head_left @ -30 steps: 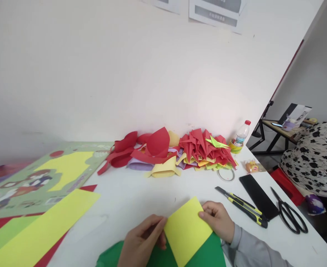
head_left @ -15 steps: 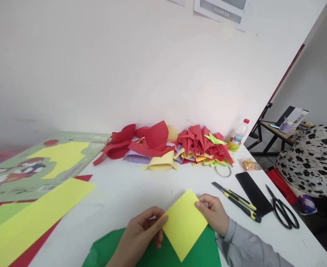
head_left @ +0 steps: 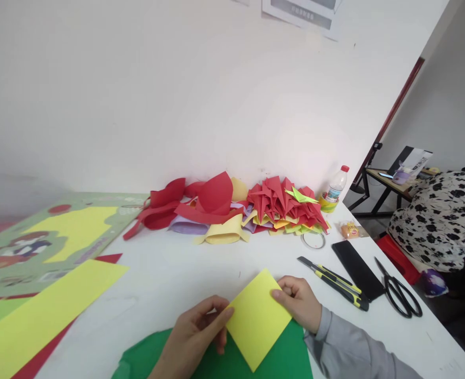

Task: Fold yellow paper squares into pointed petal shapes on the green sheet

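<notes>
A square of yellow paper (head_left: 259, 321) is held up with one corner pointing away from me. My left hand (head_left: 198, 331) pinches its left corner between thumb and fingers. My right hand (head_left: 300, 302) grips the upper right edge, thumb on top and fingers behind. Beneath the square lies a green sheet (head_left: 279, 358), partly hidden by my left hand and the paper; whether it is a mat or paper I cannot tell.
Folded red paper pieces (head_left: 274, 197) and paper shapes (head_left: 216, 197) line the wall. A bottle (head_left: 337, 184) stands behind a tape ring (head_left: 313, 240). On the right lie a utility knife (head_left: 335, 284), a black case (head_left: 358, 271) and scissors (head_left: 400, 292). Yellow strips (head_left: 54, 316) lie left.
The whole view has shifted slightly, so things on the table appear a little further left. Both hands keep the same hold on the yellow square.
</notes>
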`<action>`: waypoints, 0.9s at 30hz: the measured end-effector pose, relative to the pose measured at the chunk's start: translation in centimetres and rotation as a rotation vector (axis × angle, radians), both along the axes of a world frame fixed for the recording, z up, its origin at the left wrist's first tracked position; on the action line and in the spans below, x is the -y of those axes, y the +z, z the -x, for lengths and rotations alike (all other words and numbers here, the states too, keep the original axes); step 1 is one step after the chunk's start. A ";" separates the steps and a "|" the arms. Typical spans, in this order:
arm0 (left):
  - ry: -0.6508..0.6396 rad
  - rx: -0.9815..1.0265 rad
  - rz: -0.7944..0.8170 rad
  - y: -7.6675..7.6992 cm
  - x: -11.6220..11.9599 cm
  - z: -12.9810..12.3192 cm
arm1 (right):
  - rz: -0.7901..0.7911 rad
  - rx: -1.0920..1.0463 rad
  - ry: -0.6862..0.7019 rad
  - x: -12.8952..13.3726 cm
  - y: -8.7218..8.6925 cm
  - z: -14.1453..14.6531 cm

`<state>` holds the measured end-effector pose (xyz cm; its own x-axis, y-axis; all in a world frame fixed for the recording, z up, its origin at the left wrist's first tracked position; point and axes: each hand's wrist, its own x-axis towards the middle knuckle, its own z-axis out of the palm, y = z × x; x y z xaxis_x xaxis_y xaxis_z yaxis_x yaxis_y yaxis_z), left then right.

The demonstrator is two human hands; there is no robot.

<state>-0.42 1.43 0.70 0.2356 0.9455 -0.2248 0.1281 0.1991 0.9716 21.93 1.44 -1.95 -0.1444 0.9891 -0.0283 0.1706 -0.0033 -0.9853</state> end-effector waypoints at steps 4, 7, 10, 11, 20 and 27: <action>0.014 -0.013 -0.021 0.1 0.1 0.0 | -0.004 -0.023 0.000 -0.1 0.2 0.0; 0.060 -0.001 -0.015 -0.3 0.0 0.2 | 0.041 -0.044 0.027 -0.2 0.4 0.0; 0.125 0.065 0.035 -0.8 -0.1 0.5 | 0.069 -0.029 0.052 -0.2 0.5 0.0; 0.136 0.079 0.048 -0.9 -0.2 0.5 | 0.071 -0.024 0.050 -0.3 0.6 0.0; 0.066 0.024 0.006 -0.7 -0.2 0.3 | 0.105 -0.019 0.014 -0.4 0.7 0.0; 0.018 0.007 -0.016 -1.0 -0.7 0.5 | 0.107 -0.103 -0.011 -0.6 0.3 0.1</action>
<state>-0.92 2.10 -0.33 0.2202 0.9530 -0.2083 0.1178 0.1860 0.9755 21.81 2.08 -1.63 -0.1412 0.9828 -0.1191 0.0677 -0.1104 -0.9916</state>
